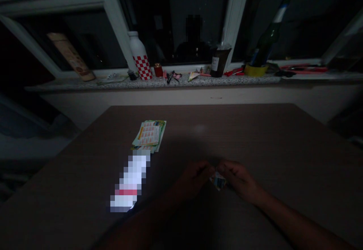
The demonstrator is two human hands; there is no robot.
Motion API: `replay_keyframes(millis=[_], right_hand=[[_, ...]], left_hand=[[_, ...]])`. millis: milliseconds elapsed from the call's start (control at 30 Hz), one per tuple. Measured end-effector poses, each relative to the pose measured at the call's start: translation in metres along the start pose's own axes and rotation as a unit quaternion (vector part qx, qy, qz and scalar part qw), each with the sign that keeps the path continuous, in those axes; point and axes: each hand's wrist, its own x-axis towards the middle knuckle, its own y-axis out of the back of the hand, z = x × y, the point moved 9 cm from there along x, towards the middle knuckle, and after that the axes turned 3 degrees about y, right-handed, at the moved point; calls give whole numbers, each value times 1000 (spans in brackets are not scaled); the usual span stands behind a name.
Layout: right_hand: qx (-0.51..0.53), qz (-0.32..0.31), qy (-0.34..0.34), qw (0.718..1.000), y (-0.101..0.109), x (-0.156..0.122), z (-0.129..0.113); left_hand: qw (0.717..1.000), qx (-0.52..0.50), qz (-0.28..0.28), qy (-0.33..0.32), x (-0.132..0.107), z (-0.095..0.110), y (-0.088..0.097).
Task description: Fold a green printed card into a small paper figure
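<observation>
A small piece of printed paper [218, 182], apparently folded, is pinched between my hands just above the table. My left hand [194, 178] grips its left side with thumb and fingers together. On the other side my right hand [241, 178] holds the paper's upper right edge, fingers curled around it. Dim light hides the fingertips and the exact folds. Farther off to the left lies a loose stack of printed flyers [148, 135], green-edged with red and yellow print. Nearer me, touching or close to that stack, is a bright, blurred-out rectangle [130, 178], probably a lit screen.
The brown table [255, 136] reaches to the wall below a granite sill [193, 85]. Along the sill stand a red-checked white bottle [140, 59], a tan cylinder [72, 57], a dark cup [219, 63], and a green bottle [268, 38] in a yellow tape roll [255, 70].
</observation>
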Motion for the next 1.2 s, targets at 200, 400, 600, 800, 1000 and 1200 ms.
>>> replay_keyframes(millis=[200,400,600,800,1000,1200], right_hand=[[26,14,13,999,0,0,1],[37,18,6,999,-1,3,5],[-93,43,70,992,16,2,-6],[-265,-6,280,923,5,-12,-46],[-254,56,205,944,13,-5,-34],[-139,-18,68,988,4,-1,-13]], left_hand=[[996,-82,15,12,1,-3,-3],[996,-88,12,31,3,-10,-1],[994,-88,37,56,3,-17,7],[966,-200,31,158,1,-37,-3],[990,53,116,54,-10,-4,20],[977,194,33,-78,-11,26,3]])
